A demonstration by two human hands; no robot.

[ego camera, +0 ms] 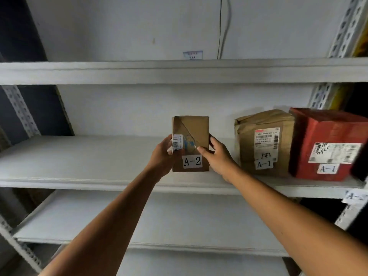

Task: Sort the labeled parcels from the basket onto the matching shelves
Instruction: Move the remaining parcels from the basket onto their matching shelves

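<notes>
Brown A-2 parcel [194, 134] is upright at the middle shelf [79, 156], left of the brown A-1 parcel [247, 144] and red A-1 parcel [326, 130].

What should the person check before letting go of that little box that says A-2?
1. Grip: left hand and right hand both hold the small box. Ok.
2. Its sticker reads A-2 clearly. Ok.
3. Neighbours match: the brown parcel and the red box on this shelf both say A-1. Not ok.
4. Shelf tag: it starts with "A-", but the number is blurred. Cannot tell.
5. Room: bare shelf shows to the left of the small box. Ok.
6. Small box resting on the shelf or held just above it. Cannot tell.
</notes>
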